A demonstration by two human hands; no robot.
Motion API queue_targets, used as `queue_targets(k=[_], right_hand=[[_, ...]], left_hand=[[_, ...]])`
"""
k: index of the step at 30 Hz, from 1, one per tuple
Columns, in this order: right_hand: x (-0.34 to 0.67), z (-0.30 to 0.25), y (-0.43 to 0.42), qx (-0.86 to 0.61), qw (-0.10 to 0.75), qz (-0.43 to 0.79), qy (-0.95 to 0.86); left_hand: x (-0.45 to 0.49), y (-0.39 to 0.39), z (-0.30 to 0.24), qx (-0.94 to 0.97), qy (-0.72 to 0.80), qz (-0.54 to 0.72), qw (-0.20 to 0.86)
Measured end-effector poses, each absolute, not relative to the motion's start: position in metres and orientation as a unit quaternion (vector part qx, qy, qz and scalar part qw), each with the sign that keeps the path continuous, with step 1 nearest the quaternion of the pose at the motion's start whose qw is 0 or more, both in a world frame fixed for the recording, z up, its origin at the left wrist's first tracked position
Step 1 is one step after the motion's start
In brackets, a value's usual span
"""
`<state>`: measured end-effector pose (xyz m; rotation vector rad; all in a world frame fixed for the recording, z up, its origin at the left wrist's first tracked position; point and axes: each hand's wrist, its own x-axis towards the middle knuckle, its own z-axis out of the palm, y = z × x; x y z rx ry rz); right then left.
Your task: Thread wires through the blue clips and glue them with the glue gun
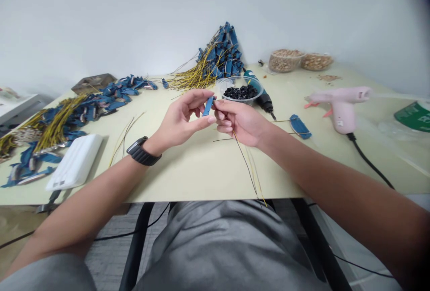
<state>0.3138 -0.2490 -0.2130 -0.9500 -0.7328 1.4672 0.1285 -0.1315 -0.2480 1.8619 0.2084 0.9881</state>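
Note:
My left hand (pixel 181 118) pinches a narrow blue plastic piece (pixel 208 106) between thumb and forefinger. My right hand (pixel 238 123) closes on the piece's upper end from the other side, and its fingertips seem to pinch thin wires (pixel 249 166) there. Those yellow and black wires run down past the right palm and hang over the table's front edge. A black watch (pixel 144 151) sits on my left wrist. A second blue piece (pixel 300 126) lies on the table to the right of my right hand. Just beyond my hands is a clear plastic cup (pixel 240 94) of small black parts.
A cream table (pixel 201 170) holds heaps of blue pieces with yellow wires (pixel 220 55) at the back and left. A rotary tool (pixel 259 93), pink glue gun (pixel 339 107), white flat box (pixel 75 162) and bowls of tan granules (pixel 285 61) stand around my hands.

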Motion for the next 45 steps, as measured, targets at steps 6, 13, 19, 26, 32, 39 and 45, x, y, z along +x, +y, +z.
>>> queue_targets(k=[6,13,19,26,32,39,45], right_hand=[[0.322,-0.217,-0.249,-0.442,0.568,0.591,-0.363],[0.326,-0.215,-0.252,-0.480,0.528,0.540,-0.446],[0.327,-0.216,-0.252,-0.467,0.531,0.548,-0.447],[0.330,-0.218,-0.251,-0.457,0.529,0.553,-0.453],[0.326,-0.214,-0.252,-0.465,0.537,0.552,-0.438],[0.325,-0.210,-0.253,-0.471,0.537,0.549,-0.434],[0.324,-0.210,-0.254,-0.478,0.526,0.551,-0.438]], left_hand=[[0.130,-0.130,-0.244,0.729,0.117,0.424,0.524],[0.130,-0.129,-0.242,0.664,0.124,0.407,0.614],[0.130,-0.133,-0.241,0.649,0.140,0.404,0.629],[0.129,-0.127,-0.246,0.644,0.149,0.397,0.637],[0.129,-0.124,-0.248,0.635,0.149,0.388,0.651],[0.130,-0.122,-0.250,0.625,0.166,0.385,0.658],[0.132,-0.130,-0.245,0.611,0.185,0.388,0.664]])
